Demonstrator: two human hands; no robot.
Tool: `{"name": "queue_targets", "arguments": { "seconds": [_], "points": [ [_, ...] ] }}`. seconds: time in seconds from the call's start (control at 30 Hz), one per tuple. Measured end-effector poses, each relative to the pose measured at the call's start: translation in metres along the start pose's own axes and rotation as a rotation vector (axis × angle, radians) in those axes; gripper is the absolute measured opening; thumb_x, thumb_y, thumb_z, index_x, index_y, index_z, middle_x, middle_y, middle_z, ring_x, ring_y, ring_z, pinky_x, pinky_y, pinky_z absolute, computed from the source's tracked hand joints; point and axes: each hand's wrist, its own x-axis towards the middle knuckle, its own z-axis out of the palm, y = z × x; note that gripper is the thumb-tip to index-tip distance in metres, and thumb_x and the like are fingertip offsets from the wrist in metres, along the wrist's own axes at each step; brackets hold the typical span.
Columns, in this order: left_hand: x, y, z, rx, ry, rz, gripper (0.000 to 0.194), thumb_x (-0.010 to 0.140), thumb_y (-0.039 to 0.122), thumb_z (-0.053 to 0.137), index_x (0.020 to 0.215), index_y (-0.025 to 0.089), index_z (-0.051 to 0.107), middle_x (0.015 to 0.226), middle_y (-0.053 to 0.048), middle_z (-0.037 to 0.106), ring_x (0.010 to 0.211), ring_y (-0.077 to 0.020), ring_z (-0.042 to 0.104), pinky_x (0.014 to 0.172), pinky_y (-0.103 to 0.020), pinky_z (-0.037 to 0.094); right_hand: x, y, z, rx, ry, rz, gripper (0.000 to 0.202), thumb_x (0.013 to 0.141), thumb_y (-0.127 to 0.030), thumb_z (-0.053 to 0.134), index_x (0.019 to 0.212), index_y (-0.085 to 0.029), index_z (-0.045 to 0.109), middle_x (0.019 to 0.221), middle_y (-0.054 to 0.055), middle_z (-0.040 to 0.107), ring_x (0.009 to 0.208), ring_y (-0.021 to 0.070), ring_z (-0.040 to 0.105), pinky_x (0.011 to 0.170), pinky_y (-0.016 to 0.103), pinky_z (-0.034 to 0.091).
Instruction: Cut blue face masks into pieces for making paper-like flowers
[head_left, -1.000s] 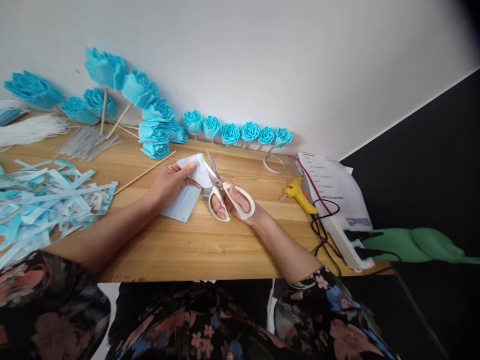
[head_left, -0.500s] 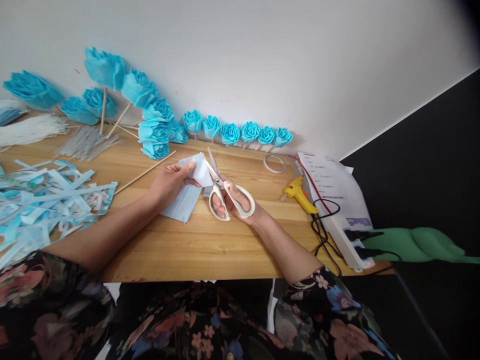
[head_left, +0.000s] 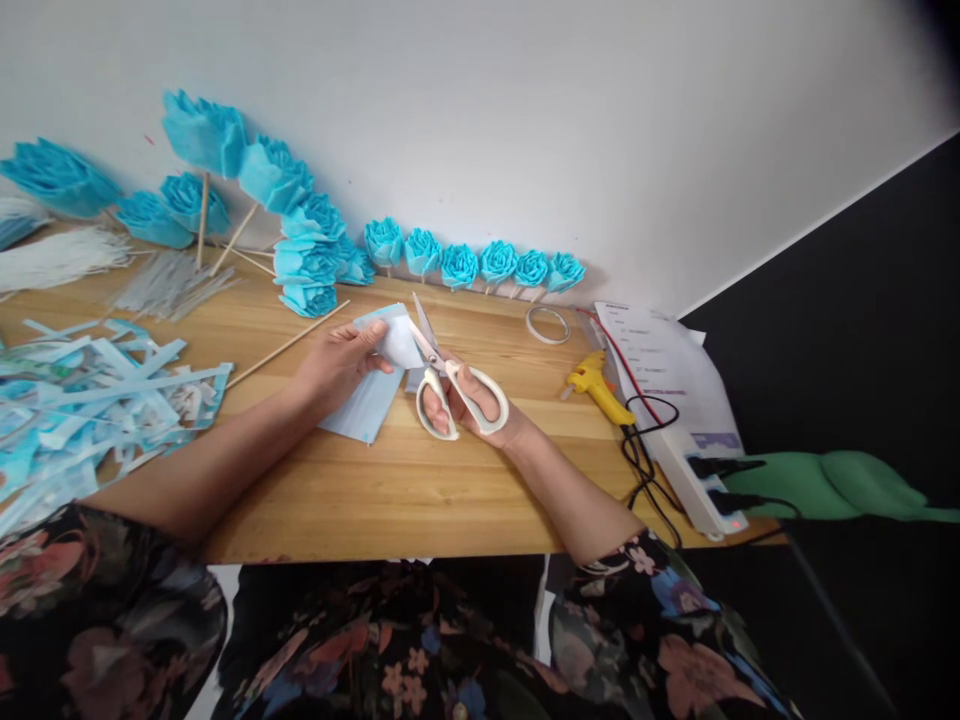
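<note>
Between the thumb and fingers of my left hand (head_left: 345, 362) is a light-blue piece of thin fabric (head_left: 399, 342), like face-mask material. My right hand (head_left: 480, 408) grips white-handled scissors (head_left: 474, 398), with thumb and fingers through the loops. Their blades are parted and point up and away, at the right edge of the fabric piece. Under my left hand a larger pale-blue sheet (head_left: 367, 410) lies flat on the wooden table (head_left: 420, 500). A grey-blue scrap beside it is partly hidden behind the scissors.
Several blue fabric flowers (head_left: 459, 266) on sticks stand along the wall. Cut strips (head_left: 112, 400) are heaped at left, near a thin wooden stick (head_left: 289, 343). At right are a tape roll (head_left: 547, 324), a yellow glue gun (head_left: 598, 387), papers (head_left: 660, 350) and a power strip (head_left: 697, 490) with cables.
Almost nothing differs. The whole view has shifted very slightly; both hands keep the same hold on the fabric piece and the scissors, whose blades stay parted.
</note>
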Motion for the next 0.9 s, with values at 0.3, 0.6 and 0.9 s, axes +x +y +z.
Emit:
{"name": "queue_targets", "arguments": {
  "seconds": [0.3, 0.6, 0.9],
  "points": [
    [0.0025, 0.0012, -0.003, -0.07, -0.088, 0.014, 0.03, 0.071, 0.039, 0.086, 0.08, 0.013, 0.074, 0.077, -0.005, 0.074, 0.069, -0.0138, 0.067, 0.066, -0.022, 0.057, 0.0, 0.0019, -0.0022, 0.093, -0.094, -0.094, 0.06, 0.091, -0.066, 0.053, 0.132, -0.022, 0.044, 0.074, -0.002, 0.058, 0.052, 0.0109, 0.052, 0.045, 0.024, 0.043],
    [-0.0022, 0.0045, 0.0006, -0.014, -0.064, -0.01, 0.031, 0.075, 0.043, 0.081, 0.076, 0.013, 0.073, 0.077, -0.008, 0.075, 0.068, -0.017, 0.068, 0.066, -0.027, 0.056, -0.0013, 0.0016, 0.0006, 0.082, -0.134, -0.076, 0.068, 0.091, -0.064, 0.054, 0.143, -0.024, 0.038, 0.074, -0.001, 0.058, 0.053, 0.011, 0.051, 0.045, 0.024, 0.043],
    [0.001, 0.0011, -0.0025, -0.049, -0.021, -0.018, 0.028, 0.076, 0.04, 0.082, 0.079, 0.013, 0.073, 0.078, -0.006, 0.075, 0.07, -0.0165, 0.068, 0.063, -0.026, 0.055, -0.0037, -0.0003, 0.0016, 0.053, -0.166, -0.07, 0.069, 0.092, -0.064, 0.052, 0.146, -0.023, 0.036, 0.076, -0.001, 0.058, 0.054, 0.0106, 0.051, 0.046, 0.023, 0.043]
  ]
}}
